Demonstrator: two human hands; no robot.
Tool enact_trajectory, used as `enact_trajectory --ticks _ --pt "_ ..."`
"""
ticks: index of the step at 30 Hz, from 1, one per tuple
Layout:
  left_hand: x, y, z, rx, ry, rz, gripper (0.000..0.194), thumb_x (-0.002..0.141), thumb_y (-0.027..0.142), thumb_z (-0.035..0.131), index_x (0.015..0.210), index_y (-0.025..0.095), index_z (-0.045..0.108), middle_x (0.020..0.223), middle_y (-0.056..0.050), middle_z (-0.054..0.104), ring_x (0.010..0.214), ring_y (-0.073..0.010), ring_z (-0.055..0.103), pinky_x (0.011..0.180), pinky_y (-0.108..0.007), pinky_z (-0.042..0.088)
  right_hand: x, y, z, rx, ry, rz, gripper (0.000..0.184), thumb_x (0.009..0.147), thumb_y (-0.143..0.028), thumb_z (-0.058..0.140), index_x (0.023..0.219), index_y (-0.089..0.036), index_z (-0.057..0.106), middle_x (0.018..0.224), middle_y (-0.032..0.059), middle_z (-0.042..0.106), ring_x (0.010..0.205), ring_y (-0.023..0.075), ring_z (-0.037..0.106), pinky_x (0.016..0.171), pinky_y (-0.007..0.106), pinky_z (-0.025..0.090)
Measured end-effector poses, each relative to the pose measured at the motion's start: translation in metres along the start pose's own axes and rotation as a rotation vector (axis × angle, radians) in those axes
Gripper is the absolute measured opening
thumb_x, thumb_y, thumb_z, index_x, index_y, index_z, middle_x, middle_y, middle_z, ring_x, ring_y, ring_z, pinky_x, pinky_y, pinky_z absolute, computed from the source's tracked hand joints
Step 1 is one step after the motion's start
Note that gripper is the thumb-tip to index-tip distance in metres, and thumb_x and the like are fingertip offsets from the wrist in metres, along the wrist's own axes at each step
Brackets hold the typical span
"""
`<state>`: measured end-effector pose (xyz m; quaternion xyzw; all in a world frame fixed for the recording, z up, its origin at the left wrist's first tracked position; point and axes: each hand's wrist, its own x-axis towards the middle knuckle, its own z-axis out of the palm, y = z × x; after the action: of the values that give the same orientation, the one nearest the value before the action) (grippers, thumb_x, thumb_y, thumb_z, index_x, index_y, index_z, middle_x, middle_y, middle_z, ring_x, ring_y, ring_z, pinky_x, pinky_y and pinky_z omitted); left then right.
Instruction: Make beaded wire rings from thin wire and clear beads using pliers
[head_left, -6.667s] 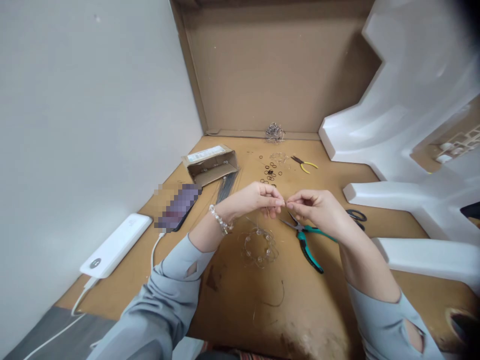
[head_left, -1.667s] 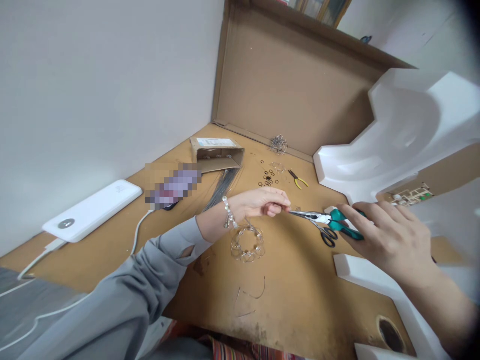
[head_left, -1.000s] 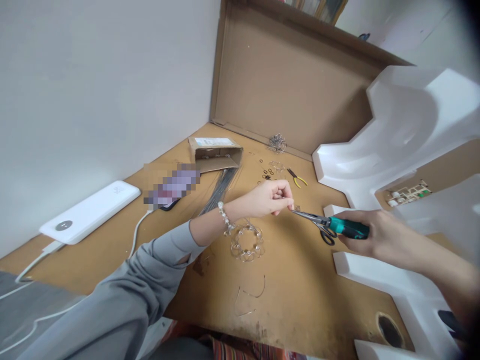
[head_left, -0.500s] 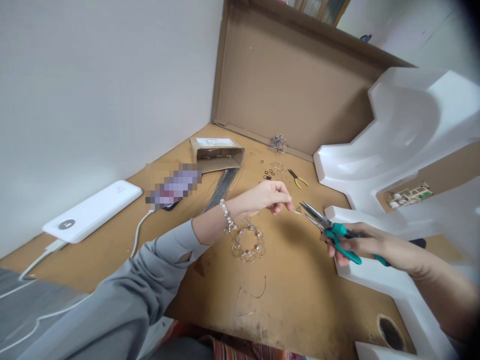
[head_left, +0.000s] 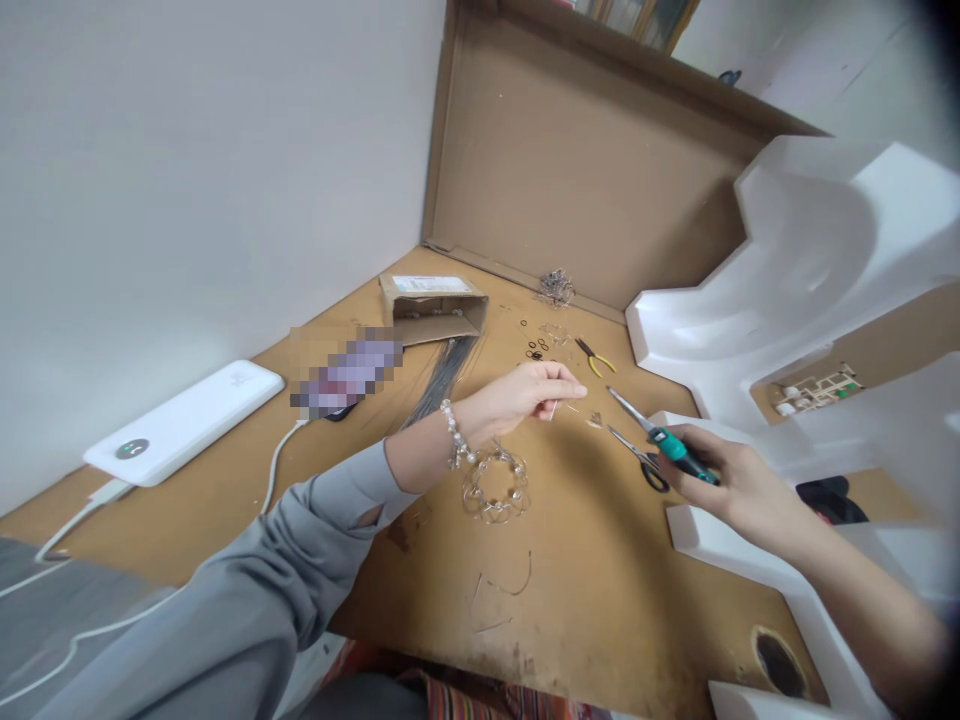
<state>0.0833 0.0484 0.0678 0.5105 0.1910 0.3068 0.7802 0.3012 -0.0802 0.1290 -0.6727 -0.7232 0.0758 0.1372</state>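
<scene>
My left hand [head_left: 536, 393] is closed in a pinch over the middle of the table. Thin bent wire [head_left: 555, 409] pokes out below its fingertips. My right hand [head_left: 724, 482] grips needle-nose pliers [head_left: 679, 457] with green and black handles. Their jaws point up and left, a short gap from my left fingertips; the pliers are turned edge-on. Beneath the pliers lie scissors [head_left: 651, 470] with dark handles, partly hidden by my right hand. A ring of looped wire with clear beads [head_left: 517, 498] rests on the table below my left wrist.
Yellow-handled pliers [head_left: 597, 358], small black rings [head_left: 534, 354] and a wire tangle [head_left: 556, 287] lie farther back. Grey wires [head_left: 442, 375] spill from a cardboard box [head_left: 439, 285]. A phone [head_left: 349, 375] and white power bank [head_left: 187, 420] sit left; white foam [head_left: 690, 340] borders the right.
My right hand has rotated, turning the pliers from a side view to edge-on and uncovering the scissors' handles. My left hand stays nearly in place, its fingers shifting slightly around the wire.
</scene>
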Motion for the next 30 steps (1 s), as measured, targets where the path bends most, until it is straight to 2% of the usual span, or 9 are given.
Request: enact_trajectory --ticks 3,5,8,11,14,17,24,30 --pt "0.001 -0.001 0.000 -0.157 -0.118 -0.075 0.013 0.076 0.016 0.064 0.072 0.012 0.052 0.054 0.008 0.039 0.042 -0.0002 0.030 0.040 -0.015 0.017 0.003 -0.006 0.002 0.261 0.019 0.157 0.018 0.078 -0.036 0.058 0.089 -0.022 0.061 0.075 0.0008 0.063 0.065 0.0162 0.058 0.053 0.026 0.044" --pt "0.001 -0.004 0.001 -0.179 -0.166 -0.093 0.014 0.075 0.017 0.065 0.072 0.013 0.052 0.053 0.008 0.039 0.042 -0.0003 0.031 0.039 -0.015 0.016 0.005 -0.015 0.009 0.485 0.053 0.246 0.021 0.076 -0.037 0.062 0.090 -0.022 0.059 0.071 0.0008 0.062 0.064 0.0167 0.058 0.054 0.027 0.044" --pt "-0.002 -0.006 0.006 -0.079 -0.221 -0.039 0.015 0.074 0.021 0.067 0.074 0.013 0.054 0.051 0.008 0.042 0.041 -0.0013 0.035 0.040 -0.015 0.021 0.012 -0.031 0.022 0.811 0.002 0.267 0.028 0.073 -0.039 0.067 0.091 -0.020 0.057 0.068 0.0014 0.061 0.064 0.0164 0.058 0.057 0.028 0.044" --pt "-0.008 -0.004 0.012 0.090 -0.215 0.052 0.018 0.074 0.027 0.067 0.075 0.013 0.056 0.053 0.007 0.047 0.043 -0.0023 0.039 0.042 -0.016 0.030 0.019 -0.045 0.033 0.992 -0.079 0.270 0.032 0.071 -0.039 0.070 0.091 -0.019 0.055 0.068 0.0016 0.060 0.064 0.0162 0.058 0.056 0.028 0.042" --pt "-0.014 0.002 0.019 0.221 -0.160 0.104 0.024 0.072 0.032 0.069 0.072 0.012 0.055 0.057 0.005 0.052 0.044 -0.0026 0.041 0.042 -0.017 0.032 0.022 -0.049 0.039 1.062 -0.099 0.253 0.031 0.071 -0.036 0.072 0.090 -0.019 0.054 0.068 0.0007 0.060 0.063 0.0156 0.057 0.056 0.027 0.041" --pt "-0.016 0.008 0.021 0.270 -0.161 0.090 0.027 0.071 0.033 0.071 0.072 0.012 0.055 0.059 0.004 0.055 0.046 -0.0034 0.044 0.043 -0.018 0.036 0.020 -0.045 0.039 1.079 -0.104 0.239 0.029 0.071 -0.032 0.072 0.090 -0.020 0.054 0.069 0.0005 0.061 0.065 0.0153 0.058 0.058 0.027 0.042" --pt "-0.012 0.012 0.006 0.333 -0.336 -0.014 0.017 0.076 0.026 0.067 0.075 0.011 0.058 0.061 0.001 0.059 0.053 -0.0068 0.056 0.048 -0.019 0.043 0.015 -0.034 0.027 1.175 -0.091 0.270 0.027 0.070 -0.027 0.074 0.088 -0.021 0.055 0.073 -0.0006 0.060 0.065 0.0143 0.058 0.059 0.027 0.042" --pt "-0.012 0.007 0.005 0.341 -0.374 -0.031 0.018 0.078 0.029 0.065 0.079 0.012 0.057 0.071 0.000 0.062 0.055 -0.0058 0.057 0.047 -0.017 0.043 0.010 -0.033 0.022 1.115 -0.158 0.303 0.028 0.069 -0.028 0.075 0.088 -0.020 0.056 0.072 -0.0006 0.060 0.064 0.0137 0.057 0.060 0.027 0.041"
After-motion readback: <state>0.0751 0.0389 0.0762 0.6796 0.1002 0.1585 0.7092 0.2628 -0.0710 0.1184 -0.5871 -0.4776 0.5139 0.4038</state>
